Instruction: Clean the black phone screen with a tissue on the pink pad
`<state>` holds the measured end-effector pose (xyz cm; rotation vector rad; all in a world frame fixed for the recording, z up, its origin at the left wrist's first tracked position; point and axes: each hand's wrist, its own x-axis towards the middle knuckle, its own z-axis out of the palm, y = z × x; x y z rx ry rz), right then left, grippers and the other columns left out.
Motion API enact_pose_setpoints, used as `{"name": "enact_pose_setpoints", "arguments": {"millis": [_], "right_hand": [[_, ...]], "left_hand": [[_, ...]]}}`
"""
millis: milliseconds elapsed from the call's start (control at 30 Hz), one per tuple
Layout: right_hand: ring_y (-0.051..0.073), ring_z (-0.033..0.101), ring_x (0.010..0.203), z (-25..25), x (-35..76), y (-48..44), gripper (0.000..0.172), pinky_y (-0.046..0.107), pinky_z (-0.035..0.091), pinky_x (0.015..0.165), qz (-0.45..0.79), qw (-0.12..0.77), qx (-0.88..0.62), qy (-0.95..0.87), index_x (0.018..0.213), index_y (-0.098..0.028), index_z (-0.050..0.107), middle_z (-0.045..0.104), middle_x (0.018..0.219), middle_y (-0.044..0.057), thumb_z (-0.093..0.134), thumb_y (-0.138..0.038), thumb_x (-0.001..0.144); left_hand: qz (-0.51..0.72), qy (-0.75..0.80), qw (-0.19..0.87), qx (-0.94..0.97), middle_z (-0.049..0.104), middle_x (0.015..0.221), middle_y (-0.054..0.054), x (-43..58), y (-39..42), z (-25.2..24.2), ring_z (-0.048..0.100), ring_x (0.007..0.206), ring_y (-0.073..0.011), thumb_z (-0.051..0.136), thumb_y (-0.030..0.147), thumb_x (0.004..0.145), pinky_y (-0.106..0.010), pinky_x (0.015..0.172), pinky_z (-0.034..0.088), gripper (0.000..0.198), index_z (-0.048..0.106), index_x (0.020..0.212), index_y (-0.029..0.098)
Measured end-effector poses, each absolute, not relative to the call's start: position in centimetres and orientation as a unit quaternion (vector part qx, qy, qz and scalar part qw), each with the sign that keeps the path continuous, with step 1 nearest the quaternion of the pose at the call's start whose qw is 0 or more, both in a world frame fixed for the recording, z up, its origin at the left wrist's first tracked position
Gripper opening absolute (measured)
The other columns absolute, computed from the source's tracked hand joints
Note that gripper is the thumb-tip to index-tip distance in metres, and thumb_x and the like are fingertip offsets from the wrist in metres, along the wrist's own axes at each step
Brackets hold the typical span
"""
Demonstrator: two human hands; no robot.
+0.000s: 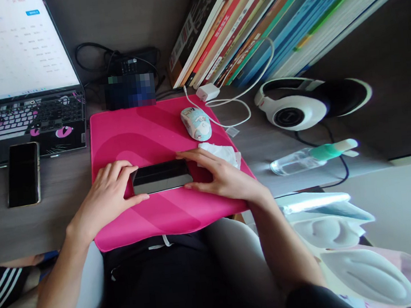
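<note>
Phone (162, 176) sat between both hands over the pink mat (130, 129), its long axis running left to right across it.
The left hand (109, 190) and right hand (222, 174), each half-curled, held opposite ends, thumbs at the near long side and fingers at the far one; neither was clearly closer. Whether the phone touched the mat could not be told. The mat's front edge was nearer than its back edge; bare mat spread behind, with a mouse (196, 124) and crumpled tissue (222, 155) toward the mat's right edge.
</note>
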<state>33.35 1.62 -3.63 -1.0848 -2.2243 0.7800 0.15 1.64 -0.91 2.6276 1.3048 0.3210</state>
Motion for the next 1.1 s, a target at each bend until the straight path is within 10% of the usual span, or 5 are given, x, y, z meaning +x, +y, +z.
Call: {"name": "enact_pose_setpoints", "arguments": {"millis": [1100], "right_hand": [[0.034, 0.055, 0.145, -3.67, 33.44, 1.78, 0.071, 0.060, 0.045, 0.124, 0.302, 0.252, -0.397, -0.829, 0.164, -0.037, 0.041, 0.056, 0.157, 0.010, 0.070, -0.043, 0.100]], "left_hand": [[0.101, 0.443, 0.088, 0.887, 0.056, 0.144, -0.014, 0.22, 1.65, -0.82, 0.056, 0.133, -0.0367, 0.063, 0.063, 0.099, -0.057, 0.113, 0.045, 0.062, 0.052, 0.146, 0.025]]}}
